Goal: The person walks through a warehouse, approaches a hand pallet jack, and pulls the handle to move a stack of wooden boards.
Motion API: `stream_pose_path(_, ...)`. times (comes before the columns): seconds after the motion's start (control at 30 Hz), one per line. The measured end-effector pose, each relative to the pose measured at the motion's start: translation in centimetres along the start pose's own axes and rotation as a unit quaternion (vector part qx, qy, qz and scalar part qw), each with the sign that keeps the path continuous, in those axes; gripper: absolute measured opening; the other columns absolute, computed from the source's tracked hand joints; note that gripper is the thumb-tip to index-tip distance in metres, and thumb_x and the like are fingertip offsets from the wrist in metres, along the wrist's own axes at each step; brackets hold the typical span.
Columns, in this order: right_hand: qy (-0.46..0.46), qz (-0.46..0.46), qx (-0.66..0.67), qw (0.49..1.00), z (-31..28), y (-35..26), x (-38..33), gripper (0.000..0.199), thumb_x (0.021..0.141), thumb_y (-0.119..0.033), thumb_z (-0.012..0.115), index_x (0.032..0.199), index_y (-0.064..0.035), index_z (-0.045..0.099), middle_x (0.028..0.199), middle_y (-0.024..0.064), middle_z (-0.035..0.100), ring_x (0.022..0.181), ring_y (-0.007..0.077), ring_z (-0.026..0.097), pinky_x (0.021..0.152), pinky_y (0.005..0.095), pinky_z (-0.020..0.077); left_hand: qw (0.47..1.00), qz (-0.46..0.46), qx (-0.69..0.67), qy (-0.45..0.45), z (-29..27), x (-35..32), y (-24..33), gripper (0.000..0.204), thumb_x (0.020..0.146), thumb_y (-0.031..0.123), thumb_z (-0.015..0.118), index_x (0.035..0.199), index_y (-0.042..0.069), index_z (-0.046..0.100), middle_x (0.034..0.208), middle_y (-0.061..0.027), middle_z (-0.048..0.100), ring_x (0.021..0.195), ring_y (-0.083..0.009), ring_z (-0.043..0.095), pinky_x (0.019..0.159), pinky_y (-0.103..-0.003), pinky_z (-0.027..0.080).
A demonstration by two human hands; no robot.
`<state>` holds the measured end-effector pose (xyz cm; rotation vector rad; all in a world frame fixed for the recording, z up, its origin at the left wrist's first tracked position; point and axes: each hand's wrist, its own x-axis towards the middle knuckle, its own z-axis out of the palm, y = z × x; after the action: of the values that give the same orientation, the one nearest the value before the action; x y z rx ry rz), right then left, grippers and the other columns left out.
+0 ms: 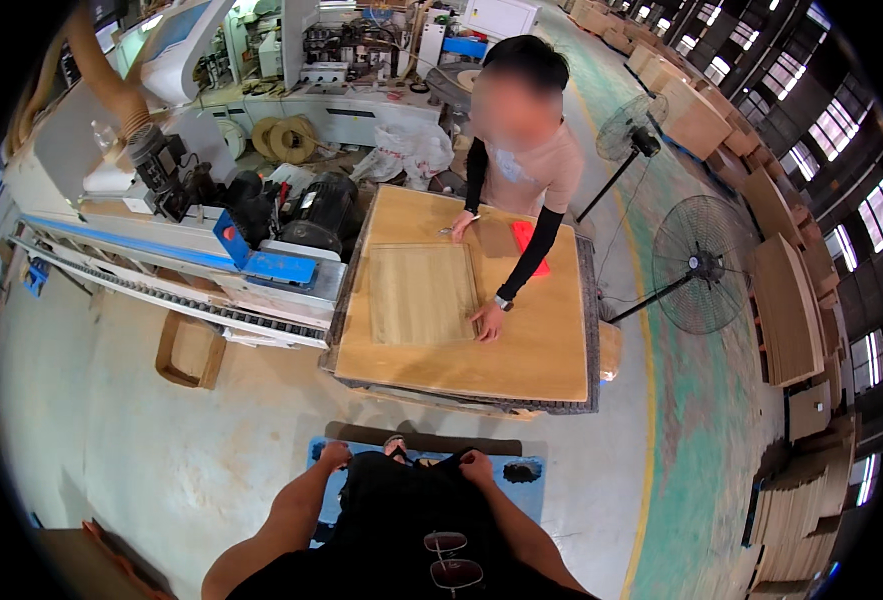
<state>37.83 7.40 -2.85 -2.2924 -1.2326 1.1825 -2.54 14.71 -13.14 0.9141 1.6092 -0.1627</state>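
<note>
- Head view: a factory hall with a pale concrete floor (161, 440), a long woodworking machine (211, 240) on the left, and stacked boards (786, 310) on the right.
- A desk (551, 350) carries a wooden panel (421, 295); a co-worker's hand (486, 320) rests at the panel's edge.
- Two standing fans (701, 265) stand beside the desk.
- Left hand (334, 455) and right hand (476, 465), apart, are each closed on the dark garment (406, 500) at the waist, above a blue mat (521, 490).

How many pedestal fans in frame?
2. A small fan stands behind the co-worker, right of the work table. A large fan stands further right, off the table's right edge. Board stacks on the right could hide more.
</note>
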Motion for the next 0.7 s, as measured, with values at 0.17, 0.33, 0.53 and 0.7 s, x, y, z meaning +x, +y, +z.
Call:
stream_pose_path(0.17, 0.082, 0.006, -0.03, 0.996, -0.4, 3.7, -1.9, 0.019, 0.068, -0.017, 0.071, 0.085, -0.0093, 0.069, 0.084, 0.011, 0.069, 0.085, 0.0282, 0.066, 0.079, 0.0391, 0.0523, 0.992, 0.059, 0.096, 0.053, 4.4, -1.8, -0.3, 0.035, 0.077, 0.031, 0.058, 0.104, 0.013, 0.073, 0.1, -0.017, 0.071, 0.097, -0.0353, 0.067, 0.089, -0.044, 0.053)
stream_pose_path(0.33, 0.062, 0.039, -0.023, 0.997, -2.8, 2.1, -3.1, 0.029, 0.067, -0.02, 0.076, 0.093, -0.0079, 0.068, 0.095, 0.0127, 0.07, 0.092, 0.0282, 0.067, 0.084, 0.0394, 0.0529, 0.979, 0.143, 0.136, 0.05, 5.8, -0.7, 2.8, 0.037, 0.077, 0.036, 0.059, 0.102, 0.012, 0.073, 0.103, -0.0171, 0.07, 0.099, -0.0359, 0.066, 0.09, -0.043, 0.052)
stream_pose_path(0.53, 0.193, -0.263, 0.102, 0.94, -14.1, -23.4, -4.6, 0.072, 0.071, -0.012, 0.08, 0.134, -0.0052, 0.045, 0.102, 0.0163, 0.057, 0.089, 0.0298, 0.059, 0.079, 0.0417, 0.0493, 0.98, 0.186, -0.049, 0.052, 2.9, 0.9, 10.0, 0.027, 0.079, 0.025, 0.066, 0.101, 0.009, 0.069, 0.078, -0.0102, 0.067, 0.06, -0.019, 0.063, 0.05, -0.035, 0.048)
stream_pose_path(0.7, 0.242, -0.435, 0.181, 0.848, -18.5, -32.5, -3.6, 0.046, 0.073, -0.002, 0.075, 0.115, -0.003, 0.057, 0.089, 0.0109, 0.055, 0.075, 0.021, 0.058, 0.066, 0.033, 0.0488, 0.979, 0.167, -0.063, 0.095, 0.4, 2.1, 14.2, 0.029, 0.076, 0.022, 0.068, 0.101, 0.008, 0.07, 0.072, -0.0126, 0.069, 0.063, -0.0215, 0.067, 0.063, -0.036, 0.054)
